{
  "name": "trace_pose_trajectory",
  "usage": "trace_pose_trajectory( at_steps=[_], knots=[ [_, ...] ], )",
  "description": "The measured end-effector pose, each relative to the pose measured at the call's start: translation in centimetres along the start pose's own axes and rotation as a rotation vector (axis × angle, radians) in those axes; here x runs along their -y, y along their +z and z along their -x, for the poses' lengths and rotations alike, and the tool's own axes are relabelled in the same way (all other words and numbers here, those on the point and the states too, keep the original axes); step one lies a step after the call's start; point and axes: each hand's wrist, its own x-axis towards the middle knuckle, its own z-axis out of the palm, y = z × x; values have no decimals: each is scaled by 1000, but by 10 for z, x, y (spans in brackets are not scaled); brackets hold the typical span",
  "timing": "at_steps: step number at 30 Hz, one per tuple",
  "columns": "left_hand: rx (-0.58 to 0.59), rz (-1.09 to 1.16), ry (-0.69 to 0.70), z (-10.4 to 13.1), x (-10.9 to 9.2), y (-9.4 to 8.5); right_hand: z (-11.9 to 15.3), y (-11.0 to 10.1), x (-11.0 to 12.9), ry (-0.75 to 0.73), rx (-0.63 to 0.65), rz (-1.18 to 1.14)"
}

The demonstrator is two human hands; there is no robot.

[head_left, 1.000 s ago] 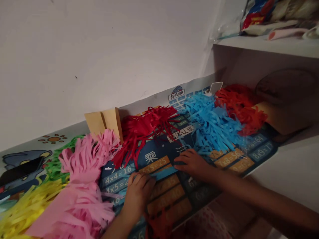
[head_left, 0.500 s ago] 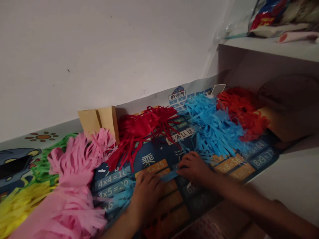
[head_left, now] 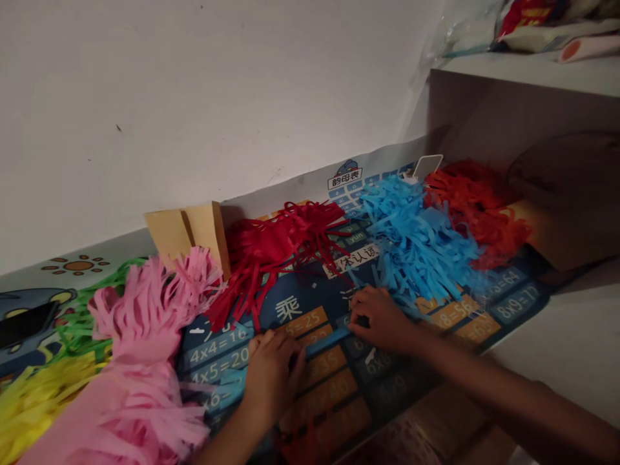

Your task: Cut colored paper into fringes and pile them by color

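Note:
A narrow blue paper strip point(head_left: 329, 340) stretches between my two hands over the printed mat. My left hand point(head_left: 274, 365) is closed round its left part, with loose blue fringe point(head_left: 232, 385) sticking out beyond the wrist side. At the strip's right end, my right hand point(head_left: 376, 318) pinches it between curled fingers. Just behind my right hand lies a heap of blue fringed paper point(head_left: 419, 239). Dark red fringed paper point(head_left: 281, 245) spreads farther back, between the two hands and the wall.
Pink fringed paper point(head_left: 150, 342), yellow fringe point(head_left: 48, 400) and green fringe point(head_left: 80, 320) lie at left, near a dark phone-like slab point(head_left: 24, 325). A folded tan card point(head_left: 188, 232) stands by the wall. Orange-red fringe point(head_left: 477, 213) lies beside a cabinet point(head_left: 469, 110) at right.
My hands have moved slightly apart, my left hand shifting left, and more of the blue strip shows between them. The camera view has shifted a little.

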Motion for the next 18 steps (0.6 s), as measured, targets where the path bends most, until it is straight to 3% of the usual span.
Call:
trace_pose_trajectory(
  at_steps=[6, 8, 12, 15, 18],
  knots=[
    [-30, -114, 23, 1, 1, 3, -1, -4, 4, 22, -4, 102],
    [-53, -180, 141, 4, 0, 2, 3, -7, 4, -121, -58, 168],
    [-39, -278, 377, 6, -7, -3, 11, -7, 3, -548, -120, 311],
    [22, -266, 365, 4, -14, -1, 9, -3, 4, -631, -75, 407],
    [18, -205, 322, -2, -18, 4, 1, -1, 8, -595, -27, 415]
  ],
)
